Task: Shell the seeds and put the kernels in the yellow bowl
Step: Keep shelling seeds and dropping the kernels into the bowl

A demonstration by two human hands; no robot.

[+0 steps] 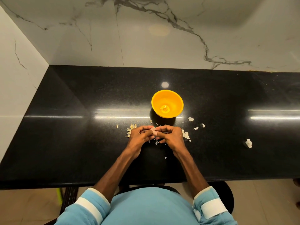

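Starting at the left, we find a small heap of seeds (130, 129) on the black surface (65, 127), about midway between its near and far edges and just beside the left hand (139, 135). We judge they lie there so that hand can take the next one without reaching. The left hand's grip is narrow, with the fingers curled in. It meets the right hand's grip over one pale seed (153, 128) pinched between the fingertips of both. We cannot tell whether its shell is split.

Holding the seed from both sides, low over the surface, should in our judgement let the thumbs pry the shell apart and let the scraps drop straight down.

Just beyond the hands, toward the far edge, stands the yellow bowl (176, 101), upright and close enough for a short drop. It holds only a few kernels (164, 108), gathered at its bottom. With seeds waiting, we judge the work unfinished.

The right hand (170, 135) curls just as tightly on the same seed. Shell scraps (185, 134) lie beside that hand, and more are scattered toward the right edge. The largest piece (248, 143) lies well apart from the rest.
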